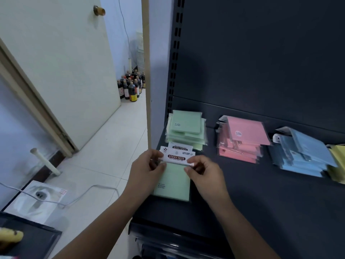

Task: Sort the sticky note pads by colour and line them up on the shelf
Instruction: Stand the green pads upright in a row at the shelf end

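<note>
A green sticky note pad (172,183) with a white "STICKY NOTE" header card lies near the front left of the dark shelf (261,202). My left hand (144,170) pinches the header's left end and my right hand (203,171) pinches its right end. Behind it sits a stack of green pads (185,128). A stack of pink pads (244,139) stands to the right, then blue pads (302,154), and yellow pads (337,161) at the right edge, partly cut off.
The shelf's dark back panel (261,53) rises behind the stacks. Left of the shelf are a tiled floor, a white door (61,62), several dark bottles (131,86), a boxed item (37,200) and a white cable.
</note>
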A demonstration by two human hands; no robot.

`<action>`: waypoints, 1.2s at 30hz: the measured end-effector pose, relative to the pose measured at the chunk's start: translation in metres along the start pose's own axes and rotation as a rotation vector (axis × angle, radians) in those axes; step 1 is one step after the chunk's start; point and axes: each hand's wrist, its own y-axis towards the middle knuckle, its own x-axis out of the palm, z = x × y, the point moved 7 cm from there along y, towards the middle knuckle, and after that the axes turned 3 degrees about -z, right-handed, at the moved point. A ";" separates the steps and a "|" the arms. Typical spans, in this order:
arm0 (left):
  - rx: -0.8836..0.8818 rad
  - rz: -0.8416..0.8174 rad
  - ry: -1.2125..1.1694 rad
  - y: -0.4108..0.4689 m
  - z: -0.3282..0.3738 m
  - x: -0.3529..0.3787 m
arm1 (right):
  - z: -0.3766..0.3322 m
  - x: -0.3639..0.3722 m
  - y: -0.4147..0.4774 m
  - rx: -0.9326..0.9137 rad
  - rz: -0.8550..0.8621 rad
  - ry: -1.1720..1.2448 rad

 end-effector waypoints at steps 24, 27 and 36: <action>0.008 -0.003 -0.520 0.053 0.057 0.002 | -0.043 -0.025 0.045 0.026 0.256 0.673; 0.011 -0.056 -0.576 0.044 0.055 0.002 | -0.045 -0.025 0.037 0.013 0.167 0.716; 0.026 -0.201 -0.491 0.000 0.032 0.003 | -0.036 -0.012 -0.008 -0.086 -0.194 0.479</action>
